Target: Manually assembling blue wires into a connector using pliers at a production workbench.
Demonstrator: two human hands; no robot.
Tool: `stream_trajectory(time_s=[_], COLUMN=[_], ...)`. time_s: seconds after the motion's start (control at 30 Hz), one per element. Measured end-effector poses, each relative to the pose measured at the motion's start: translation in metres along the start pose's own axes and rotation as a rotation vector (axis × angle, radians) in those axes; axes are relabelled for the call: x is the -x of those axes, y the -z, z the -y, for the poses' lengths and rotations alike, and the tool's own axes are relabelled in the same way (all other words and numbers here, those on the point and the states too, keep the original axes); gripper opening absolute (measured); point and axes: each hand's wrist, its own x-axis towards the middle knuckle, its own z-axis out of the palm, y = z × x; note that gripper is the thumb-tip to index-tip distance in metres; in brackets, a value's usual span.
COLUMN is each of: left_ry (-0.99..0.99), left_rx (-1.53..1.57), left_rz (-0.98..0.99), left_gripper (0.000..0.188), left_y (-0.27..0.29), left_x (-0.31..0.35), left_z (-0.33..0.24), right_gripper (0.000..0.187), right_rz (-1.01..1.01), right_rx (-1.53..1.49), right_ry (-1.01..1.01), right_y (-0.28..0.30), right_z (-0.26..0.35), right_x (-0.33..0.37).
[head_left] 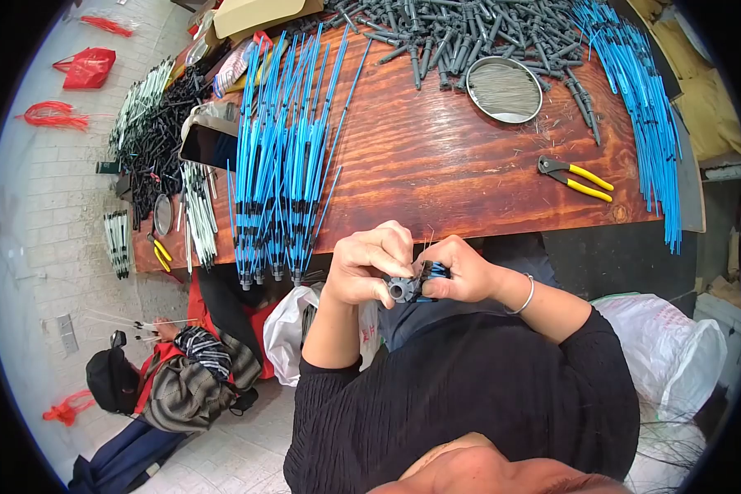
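Observation:
In front of my chest, both hands meet at a grey notched plastic hub (399, 290) with a round hole facing up. My right hand (463, 272) is closed around a bundle of blue rods with black joints (438, 270) fitted to it. A bracelet circles that wrist. From the other side, my left hand (372, 262) is closed, thumb and fingers pinching at the hub's edge. Fine wires (426, 240) stick up between the hands. Whether my left fingertips hold a wire or the hub itself is too small to make out.
On the wooden table (436, 181) lie bundled blue rods (284, 156), yellow-handled pliers (576, 178), a round tin of wires (505, 89), heaped grey plastic parts (469, 37) and more blue rods (646, 123). A co-worker (185, 362) sits at the left; a white plastic bag (667, 346) stands right.

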Motion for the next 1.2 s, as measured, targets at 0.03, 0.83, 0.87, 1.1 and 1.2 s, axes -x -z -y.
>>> stream_trajectory(time_s=[0.03,0.83,0.87,1.1,1.2], left_ry=[0.019,0.224,0.220,0.221,0.196], left_rx=[-0.083,-0.541,-0.541,-0.508,-0.475], left_rz=[-0.003,-0.836,-0.833,-0.732,-0.635], left_gripper=[0.034,0.029,0.030,0.032,0.033], left_y=[0.002,-0.054,-0.054,-0.045,-0.040], left_x=[-0.005,0.006,0.007,0.015,0.017], left_z=[-0.004,-0.011,-0.010,-0.015,-0.018], right_gripper=[0.052,0.024,0.024,0.024,0.025], right_rz=[-0.015,-0.625,-0.631,-0.508,-0.413], right_rx=[-0.003,0.346,0.356,0.259,0.184], right_ry=[-0.020,0.231,0.242,0.195,0.179], right_y=[-0.001,-0.017,-0.018,-0.009,-0.005], right_z=[-0.001,-0.010,-0.010,-0.009,-0.007], right_x=[-0.001,0.003,0.003,0.002,0.000])
